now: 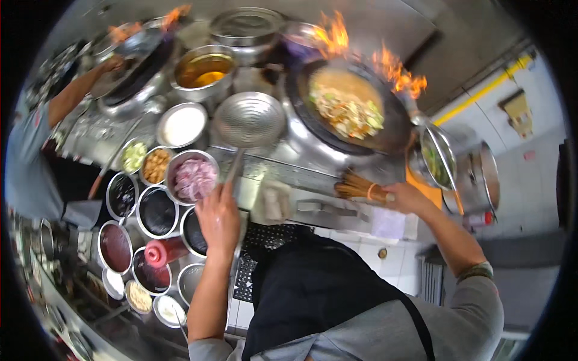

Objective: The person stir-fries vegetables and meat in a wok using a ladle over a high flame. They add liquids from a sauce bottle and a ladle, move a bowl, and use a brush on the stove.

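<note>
My left hand (219, 221) grips the handle of a large round metal skimmer (249, 118), whose dished head rests over the steel counter. A bamboo wok brush (359, 186), bound with a band, is in my right hand (404, 197), its bristles pointing left. Just beyond the brush stands a wok (393, 131) on a steel burner, holding sliced vegetables in a pale liquid (347, 110). Beside my left hand is a bowl of chopped purple onion (194, 176).
Flames (334, 38) rise behind the wok. A pot of oil (205, 72) and a bowl of white contents (183, 125) stand left of the skimmer. Sauce pots (158, 211) and a red squeeze bottle (165, 252) crowd the left. A co-worker's arm (81, 92) reaches another wok (140, 81).
</note>
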### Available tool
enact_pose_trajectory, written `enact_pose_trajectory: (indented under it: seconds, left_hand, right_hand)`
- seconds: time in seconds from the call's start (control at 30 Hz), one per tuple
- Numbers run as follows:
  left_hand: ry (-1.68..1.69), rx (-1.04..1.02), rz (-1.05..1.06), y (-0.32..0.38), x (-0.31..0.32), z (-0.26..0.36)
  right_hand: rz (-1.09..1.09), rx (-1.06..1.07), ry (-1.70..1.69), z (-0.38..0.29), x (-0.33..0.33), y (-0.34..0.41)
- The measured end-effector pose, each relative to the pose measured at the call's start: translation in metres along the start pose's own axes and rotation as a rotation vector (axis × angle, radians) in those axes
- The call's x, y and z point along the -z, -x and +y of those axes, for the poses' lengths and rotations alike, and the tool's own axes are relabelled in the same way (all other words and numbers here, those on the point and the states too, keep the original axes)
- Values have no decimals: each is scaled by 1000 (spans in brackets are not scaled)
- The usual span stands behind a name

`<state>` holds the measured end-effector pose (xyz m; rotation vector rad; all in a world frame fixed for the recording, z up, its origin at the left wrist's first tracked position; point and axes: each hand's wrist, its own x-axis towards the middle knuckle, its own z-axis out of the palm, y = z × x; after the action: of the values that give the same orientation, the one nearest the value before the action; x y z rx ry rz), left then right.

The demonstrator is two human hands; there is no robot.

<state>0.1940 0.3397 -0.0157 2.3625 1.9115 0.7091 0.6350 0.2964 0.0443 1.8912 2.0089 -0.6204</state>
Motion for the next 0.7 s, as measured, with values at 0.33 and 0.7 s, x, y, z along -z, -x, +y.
enact_pose_trajectory:
  seconds: [0.33, 0.7]
  left_hand:
    - [333, -28, 54, 25, -20, 53]
    - [735, 594, -147, 26, -105, 50]
  right_hand:
    - [163, -345, -153, 81, -5, 25]
    - [146, -416, -359, 122, -1, 72]
